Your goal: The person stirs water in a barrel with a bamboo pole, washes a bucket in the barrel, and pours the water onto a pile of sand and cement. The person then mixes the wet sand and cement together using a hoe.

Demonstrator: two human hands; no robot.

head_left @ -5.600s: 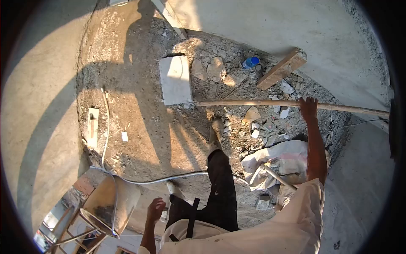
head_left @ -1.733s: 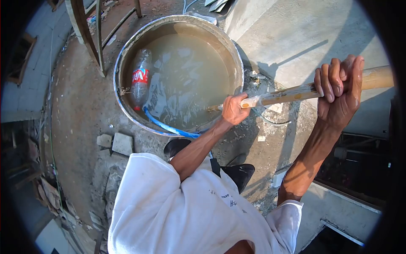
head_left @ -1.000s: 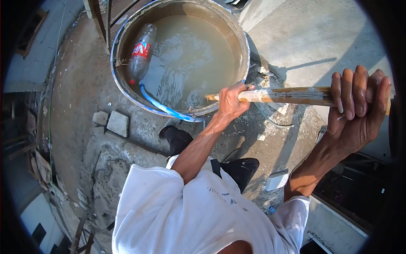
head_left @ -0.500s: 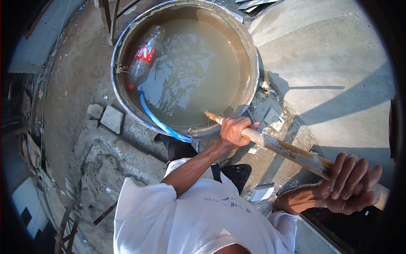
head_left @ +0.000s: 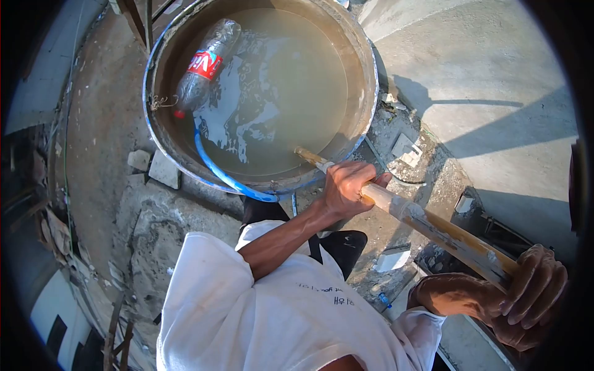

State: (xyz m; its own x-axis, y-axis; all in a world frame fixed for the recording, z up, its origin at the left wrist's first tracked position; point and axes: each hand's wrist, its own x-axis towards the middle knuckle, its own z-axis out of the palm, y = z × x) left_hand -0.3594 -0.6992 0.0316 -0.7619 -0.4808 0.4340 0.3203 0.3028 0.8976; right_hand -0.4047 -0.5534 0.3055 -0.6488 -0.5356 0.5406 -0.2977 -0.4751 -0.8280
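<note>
A thick wooden pole point(head_left: 433, 226), smeared with pale grey residue, slants across the view. My left hand point(head_left: 349, 188) wraps around it near the rim of a large round tub point(head_left: 365, 133). Farther up, toward the right edge, my right hand point(head_left: 529, 300) grips the same pole with curled fingers. The pole's lower end enters the murky grey-brown water point(head_left: 297, 80) in the tub, where its tip is hidden. A clear plastic bottle point(head_left: 193, 91) with a red label and red cap floats along the tub's left side. Beside it a blue hose point(head_left: 226, 177) runs over the near rim.
Broken concrete blocks point(head_left: 164, 170) lie left of the tub, on rough ground. A smooth concrete surface point(head_left: 476, 55) carrying shadows extends at the right. Wooden legs point(head_left: 133, 21) stand at the upper left. A small blue-capped bottle point(head_left: 385, 300) lies near my right arm.
My right hand has shifted down and right in view, with the pole's upper part. The tub and bottle appear higher and slightly left. Both hands keep their hold.
</note>
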